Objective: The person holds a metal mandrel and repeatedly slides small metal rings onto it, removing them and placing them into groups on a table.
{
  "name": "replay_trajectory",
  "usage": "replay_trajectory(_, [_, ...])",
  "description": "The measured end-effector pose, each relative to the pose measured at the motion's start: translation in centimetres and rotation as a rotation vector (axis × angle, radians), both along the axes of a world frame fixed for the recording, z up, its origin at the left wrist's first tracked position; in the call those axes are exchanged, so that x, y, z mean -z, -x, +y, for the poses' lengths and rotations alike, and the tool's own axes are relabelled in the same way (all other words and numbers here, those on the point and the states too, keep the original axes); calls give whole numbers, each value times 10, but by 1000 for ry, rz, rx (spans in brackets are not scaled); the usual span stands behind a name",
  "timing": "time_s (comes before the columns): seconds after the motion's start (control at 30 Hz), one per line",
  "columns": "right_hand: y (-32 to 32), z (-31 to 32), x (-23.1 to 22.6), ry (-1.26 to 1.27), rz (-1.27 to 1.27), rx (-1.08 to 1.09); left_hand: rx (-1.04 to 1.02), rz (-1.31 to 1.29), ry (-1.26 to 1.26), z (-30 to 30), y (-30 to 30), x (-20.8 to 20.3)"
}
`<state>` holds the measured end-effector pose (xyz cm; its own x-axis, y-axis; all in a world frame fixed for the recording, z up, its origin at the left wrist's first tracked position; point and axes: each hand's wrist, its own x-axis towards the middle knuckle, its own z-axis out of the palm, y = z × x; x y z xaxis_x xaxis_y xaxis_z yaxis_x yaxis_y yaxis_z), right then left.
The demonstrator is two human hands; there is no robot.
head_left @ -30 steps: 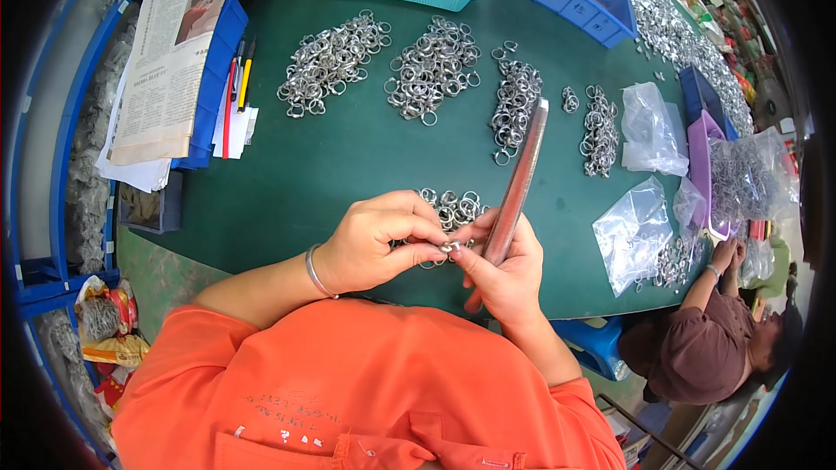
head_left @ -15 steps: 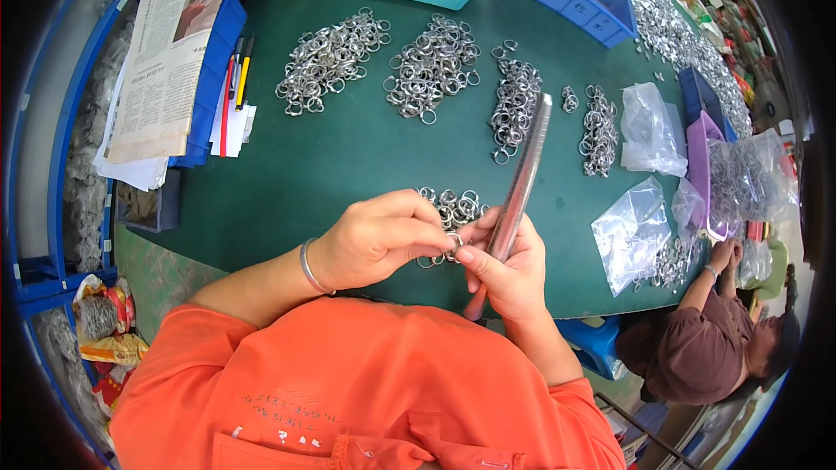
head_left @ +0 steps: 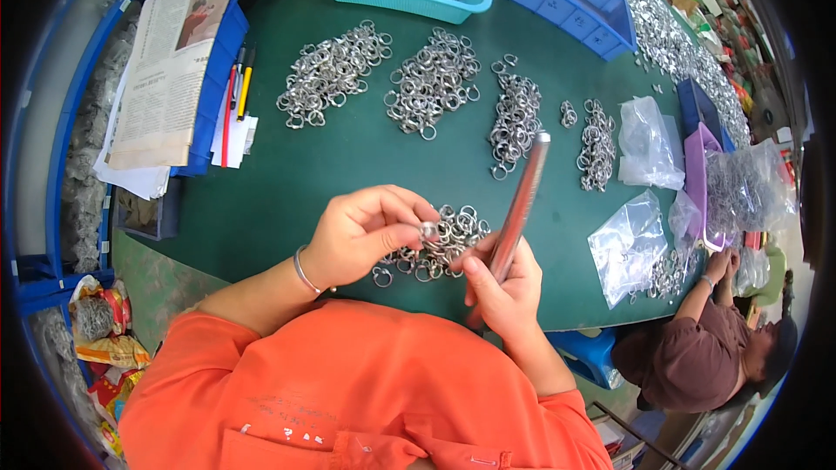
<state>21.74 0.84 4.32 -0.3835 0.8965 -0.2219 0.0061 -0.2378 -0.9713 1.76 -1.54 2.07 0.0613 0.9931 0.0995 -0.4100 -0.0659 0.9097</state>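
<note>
My left hand (head_left: 370,231) pinches a silvery metal ring (head_left: 428,231) between thumb and fingertips, just left of the nearest pile of rings (head_left: 460,231). In my right hand (head_left: 505,283) is a ring mandrel (head_left: 522,209), a long tapered metal rod pointing up and away over the table. Its lower end passes below my palm. No ring shows on the part of the mandrel in sight. Farther off lie separate ring piles: one at the left (head_left: 326,78), one in the middle (head_left: 431,83), and narrower ones to the right (head_left: 515,117) (head_left: 597,148).
On the green table (head_left: 244,209) stand a turquoise basket (head_left: 401,0) and a blue divided bin (head_left: 570,0). Clear plastic bags (head_left: 627,244) and a purple basket (head_left: 697,174) lie right. A newspaper (head_left: 165,78) covers a blue bin at left. A co-worker (head_left: 705,348) sits at right.
My left hand has drawn away from the mandrel to the left, carrying the ring. The mandrel's tip has dropped slightly, and the view has shifted a little.
</note>
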Motion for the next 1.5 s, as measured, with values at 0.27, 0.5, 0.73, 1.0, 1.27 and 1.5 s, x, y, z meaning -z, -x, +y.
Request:
replay_trajectory(0.27, [-17, -3, 3, -469, -478, -283, -111, -213, 82, 9, 28, 13])
replay_trajectory(0.5, [-8, 1, 6, -727, -581, -327, -94, -44, 39, 7, 24, 13])
replay_trajectory(0.73, [1, 3, 8, -879, -628, -334, 23, -32, 69, -4, 8, 15])
replay_trajectory(1.0, [0, 2, 10, -925, -651, -304, 59, 236, -38, -3, 7, 14])
replay_trajectory(1.27, [2, 1, 0, -888, -695, -313, 57, 165, -11, -2, 8, 13])
replay_trajectory(1.5, [-4, 8, -14, -347, -432, -459, 14, 14, -38, 4, 23, 15])
